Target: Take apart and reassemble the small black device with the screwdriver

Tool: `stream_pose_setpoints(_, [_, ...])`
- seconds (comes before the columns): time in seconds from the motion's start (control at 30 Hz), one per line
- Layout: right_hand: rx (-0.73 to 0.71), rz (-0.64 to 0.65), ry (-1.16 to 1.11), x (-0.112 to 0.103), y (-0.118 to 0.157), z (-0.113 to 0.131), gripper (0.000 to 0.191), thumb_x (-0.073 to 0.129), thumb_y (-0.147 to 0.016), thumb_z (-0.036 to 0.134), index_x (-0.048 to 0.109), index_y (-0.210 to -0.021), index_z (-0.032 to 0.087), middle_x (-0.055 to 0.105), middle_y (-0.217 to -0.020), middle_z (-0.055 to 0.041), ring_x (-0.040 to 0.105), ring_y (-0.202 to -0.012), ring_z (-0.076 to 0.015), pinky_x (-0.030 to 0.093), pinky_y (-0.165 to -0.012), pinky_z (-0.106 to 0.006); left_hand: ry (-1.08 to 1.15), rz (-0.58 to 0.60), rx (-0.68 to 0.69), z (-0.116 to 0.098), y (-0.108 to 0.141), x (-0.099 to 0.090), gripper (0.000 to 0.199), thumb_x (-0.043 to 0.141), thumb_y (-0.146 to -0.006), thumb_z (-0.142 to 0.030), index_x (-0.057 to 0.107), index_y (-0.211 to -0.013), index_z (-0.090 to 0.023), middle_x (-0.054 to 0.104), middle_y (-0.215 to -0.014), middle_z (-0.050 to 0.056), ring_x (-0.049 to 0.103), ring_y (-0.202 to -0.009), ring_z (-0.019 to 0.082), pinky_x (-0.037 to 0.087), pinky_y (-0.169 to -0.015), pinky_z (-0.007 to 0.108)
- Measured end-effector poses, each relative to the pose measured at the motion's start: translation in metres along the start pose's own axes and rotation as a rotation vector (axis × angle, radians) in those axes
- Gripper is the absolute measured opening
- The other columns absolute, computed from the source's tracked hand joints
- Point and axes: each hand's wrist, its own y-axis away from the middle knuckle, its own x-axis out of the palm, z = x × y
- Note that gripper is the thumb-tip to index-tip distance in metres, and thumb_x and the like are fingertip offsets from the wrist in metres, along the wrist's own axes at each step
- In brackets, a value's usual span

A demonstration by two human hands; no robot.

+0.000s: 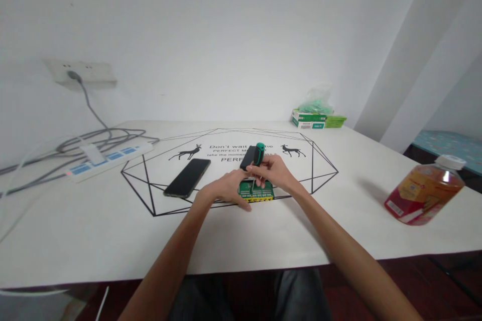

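Observation:
A green circuit board (263, 191) with a yellow strip along its near edge lies on the white table. My left hand (230, 186) grips the board's left side, thumb near the front edge and fingers at the back. A screwdriver with a green and black handle (258, 154) stands nearly upright over the board, its shaft pointing down onto it. My right hand (273, 172) is closed around the lower part of the screwdriver. Just behind the hands lies a black flat object (248, 157), partly hidden by them.
A black phone (188, 178) lies left of my hands. Further left are a power strip (109, 161) and coiled cables (94, 138). A bottle of orange drink (425, 190) is at the right, and green boxes (309, 118) stand at the back right by the wall.

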Motion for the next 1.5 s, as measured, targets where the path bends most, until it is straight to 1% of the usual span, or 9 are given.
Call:
stream_pose_setpoints(0.1, [-0.005,0.002,0.016,-0.002,-0.001,-0.003,0.032,0.069,-0.076,0.045,0.061,-0.072,0.015,0.060,-0.047,0.0007,0.052,-0.037,-0.0108,0.045,-0.040,-0.024,-0.005,-0.022,-0.005,0.000,-0.002,0.005,0.063,0.083,-0.052,-0.041,0.064,-0.107,-0.016,0.064,-0.110,0.010,0.060,-0.097,0.028,0.047,-0.084,0.036])
stream_pose_setpoints(0.23, [-0.024,-0.018,0.032,-0.006,-0.005,-0.009,0.030,0.069,-0.076,0.044,0.062,-0.078,0.014,0.062,-0.052,-0.0002,0.055,-0.040,-0.0123,0.046,-0.041,-0.025,0.047,-0.067,0.070,-0.002,-0.008,0.007,0.049,0.081,-0.057,-0.035,0.067,-0.101,-0.017,0.067,-0.105,0.007,0.062,-0.094,0.025,0.047,-0.085,0.034])
stream_pose_setpoints(0.5, [-0.009,-0.012,0.034,-0.015,-0.011,-0.007,0.028,0.064,-0.080,0.039,0.056,-0.093,0.015,0.062,-0.059,0.0015,0.056,-0.044,-0.0122,0.048,-0.041,-0.024,0.009,-0.169,0.055,0.013,-0.017,0.019,0.050,0.079,-0.062,-0.040,0.069,-0.106,-0.018,0.068,-0.108,0.009,0.062,-0.092,0.025,0.048,-0.084,0.036])
stream_pose_setpoints(0.63, [0.022,-0.003,0.063,-0.018,-0.011,-0.004,0.026,0.059,-0.084,0.033,0.052,-0.102,0.015,0.058,-0.056,0.0031,0.056,-0.044,-0.0127,0.047,-0.040,-0.024,0.072,-0.218,0.118,0.003,-0.018,0.014,0.040,0.077,-0.066,-0.039,0.072,-0.100,-0.019,0.068,-0.108,0.008,0.059,-0.102,0.025,0.045,-0.092,0.036])
stream_pose_setpoints(0.77, [0.030,0.017,0.119,-0.018,-0.015,-0.002,0.026,0.057,-0.084,0.027,0.051,-0.106,0.015,0.054,-0.051,0.0057,0.053,-0.040,-0.0121,0.047,-0.040,-0.025,0.229,-0.200,0.073,-0.012,-0.019,0.004,0.026,0.064,-0.078,-0.039,0.075,-0.088,-0.018,0.072,-0.093,0.005,0.064,-0.089,0.020,0.047,-0.088,0.032])
stream_pose_setpoints(1.0, [0.000,0.050,0.159,-0.016,-0.022,0.003,0.031,0.058,-0.077,0.018,0.053,-0.107,0.014,0.056,-0.050,0.0054,0.053,-0.039,-0.0119,0.045,-0.038,-0.024,0.317,-0.119,0.028,-0.009,-0.027,-0.003,0.020,0.066,-0.074,-0.032,0.077,-0.079,-0.016,0.074,-0.078,0.003,0.065,-0.076,0.018,0.050,-0.077,0.028])
stream_pose_setpoints(1.1, [-0.030,0.054,0.165,-0.014,-0.024,0.004,0.029,0.063,-0.076,0.024,0.055,-0.103,0.015,0.056,-0.051,0.0048,0.050,-0.039,-0.0106,0.042,-0.038,-0.023,0.329,-0.134,0.029,-0.004,-0.029,-0.004,0.016,0.068,-0.070,-0.030,0.077,-0.073,-0.016,0.074,-0.073,0.003,0.065,-0.070,0.017,0.050,-0.072,0.027])
stream_pose_setpoints(1.27, [-0.070,-0.029,0.148,-0.008,-0.022,0.002,0.032,0.062,-0.079,0.046,0.058,-0.090,0.016,0.052,-0.050,0.0049,0.046,-0.040,-0.0088,0.038,-0.040,-0.022,0.367,-0.223,0.012,0.002,-0.028,0.006,0.016,0.069,-0.070,-0.030,0.077,-0.074,-0.016,0.074,-0.073,0.004,0.066,-0.070,0.018,0.052,-0.072,0.029])
stream_pose_setpoints(1.5, [-0.084,-0.079,0.154,-0.005,-0.015,-0.007,0.035,0.064,-0.076,0.049,0.061,-0.082,0.015,0.054,-0.054,0.0032,0.046,-0.043,-0.0089,0.037,-0.043,-0.023,0.393,-0.313,-0.030,0.000,-0.024,0.018,0.024,0.071,-0.070,-0.037,0.076,-0.077,-0.014,0.074,-0.075,0.005,0.065,-0.071,0.019,0.052,-0.069,0.029])
